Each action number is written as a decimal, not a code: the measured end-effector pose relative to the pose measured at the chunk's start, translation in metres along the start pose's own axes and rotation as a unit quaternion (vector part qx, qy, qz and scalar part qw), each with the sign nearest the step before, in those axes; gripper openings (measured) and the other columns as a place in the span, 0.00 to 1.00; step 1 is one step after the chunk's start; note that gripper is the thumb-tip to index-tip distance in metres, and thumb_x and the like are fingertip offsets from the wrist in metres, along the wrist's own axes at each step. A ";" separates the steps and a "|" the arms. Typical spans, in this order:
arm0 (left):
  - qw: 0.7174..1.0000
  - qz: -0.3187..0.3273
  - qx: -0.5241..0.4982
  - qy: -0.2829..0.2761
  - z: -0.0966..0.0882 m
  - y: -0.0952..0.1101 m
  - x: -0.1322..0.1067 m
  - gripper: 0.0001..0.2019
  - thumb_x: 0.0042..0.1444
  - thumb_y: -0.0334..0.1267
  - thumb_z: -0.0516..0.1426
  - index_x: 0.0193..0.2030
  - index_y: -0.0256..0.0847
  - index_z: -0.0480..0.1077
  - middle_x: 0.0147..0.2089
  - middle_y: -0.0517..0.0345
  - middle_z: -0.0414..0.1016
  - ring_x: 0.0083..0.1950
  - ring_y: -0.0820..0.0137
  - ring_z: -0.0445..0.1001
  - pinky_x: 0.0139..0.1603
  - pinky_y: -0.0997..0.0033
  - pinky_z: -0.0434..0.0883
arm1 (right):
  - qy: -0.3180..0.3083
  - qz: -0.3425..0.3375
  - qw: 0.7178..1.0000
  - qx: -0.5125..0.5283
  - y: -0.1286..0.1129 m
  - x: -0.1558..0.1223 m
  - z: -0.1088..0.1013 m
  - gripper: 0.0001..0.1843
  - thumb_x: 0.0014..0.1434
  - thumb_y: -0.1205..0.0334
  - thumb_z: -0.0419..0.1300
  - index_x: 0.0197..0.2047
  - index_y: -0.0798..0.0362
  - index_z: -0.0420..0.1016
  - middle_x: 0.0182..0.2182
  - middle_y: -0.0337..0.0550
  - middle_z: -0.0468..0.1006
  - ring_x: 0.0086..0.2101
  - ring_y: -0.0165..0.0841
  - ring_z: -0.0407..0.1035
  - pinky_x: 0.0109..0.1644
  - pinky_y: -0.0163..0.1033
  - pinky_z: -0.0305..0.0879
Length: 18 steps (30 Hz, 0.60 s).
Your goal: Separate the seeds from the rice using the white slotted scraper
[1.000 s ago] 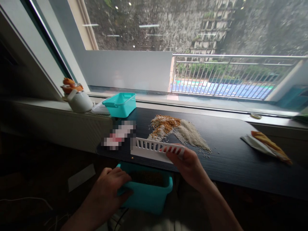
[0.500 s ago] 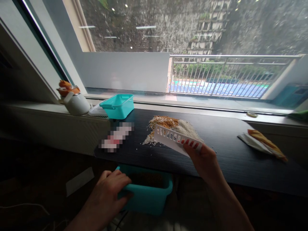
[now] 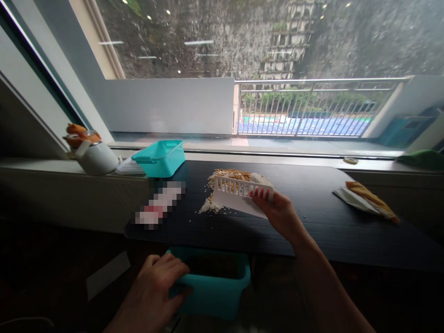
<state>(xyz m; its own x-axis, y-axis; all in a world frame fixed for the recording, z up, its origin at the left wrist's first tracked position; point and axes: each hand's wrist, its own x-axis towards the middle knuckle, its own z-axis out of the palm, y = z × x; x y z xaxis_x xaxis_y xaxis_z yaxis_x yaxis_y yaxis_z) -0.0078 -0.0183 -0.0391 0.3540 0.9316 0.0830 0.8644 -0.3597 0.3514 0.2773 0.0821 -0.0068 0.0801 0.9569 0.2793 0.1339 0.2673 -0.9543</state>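
Observation:
My right hand point(image 3: 277, 208) grips one end of a white slotted plastic strip point(image 3: 236, 201), tilted over the dark table. Behind it lies a pile of orange-yellow kernels point(image 3: 234, 174) mixed with white rice-like grains point(image 3: 210, 206); the strip hides part of the pile. Below the table's front edge, my left hand point(image 3: 163, 277) is closed on the left rim of a turquoise plastic bin point(image 3: 215, 291). Dark, shaded contents show inside that bin, too dim to tell apart.
A second turquoise bin point(image 3: 163, 159) stands at the table's back left, near a grey-white pot point(image 3: 97, 158) on the sill. A pixelated pinkish item point(image 3: 159, 206) lies on the left of the table point(image 3: 312, 240). To the right rests a yellow-and-white packet point(image 3: 367, 201).
The white strip has shifted left and further over the front of the pile. My left hand stays on the bin's rim. The view has swung slightly.

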 end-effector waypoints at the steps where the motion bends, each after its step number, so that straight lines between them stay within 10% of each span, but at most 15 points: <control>1: 1.000 0.000 0.000 0.000 0.000 0.000 0.000 0.07 0.46 0.30 0.59 0.33 0.46 0.74 0.34 0.65 0.77 0.39 0.65 0.73 0.41 0.65 0.59 | -0.001 -0.001 1.000 0.000 -0.001 0.002 0.001 0.13 0.51 0.51 0.65 0.31 0.53 0.78 0.25 0.39 0.75 0.28 0.31 0.67 0.33 0.39 0.66; 18: 1.000 0.003 0.009 0.002 -0.002 0.004 -0.001 0.07 0.48 0.31 0.59 0.33 0.46 0.73 0.35 0.64 0.77 0.39 0.66 0.72 0.41 0.65 0.59 | -0.070 -0.007 0.997 -0.010 -0.002 0.005 -0.007 0.15 0.53 0.49 0.64 0.34 0.52 0.80 0.29 0.41 0.79 0.31 0.35 0.71 0.36 0.41 0.69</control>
<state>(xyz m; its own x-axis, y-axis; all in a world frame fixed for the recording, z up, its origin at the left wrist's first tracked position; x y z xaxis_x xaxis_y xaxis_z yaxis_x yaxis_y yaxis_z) -0.0054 -0.0201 -0.0363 0.3569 0.9299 0.0888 0.8689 -0.3654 0.3338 0.2846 0.0855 -0.0027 -0.0596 0.9597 0.2747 0.1542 0.2807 -0.9473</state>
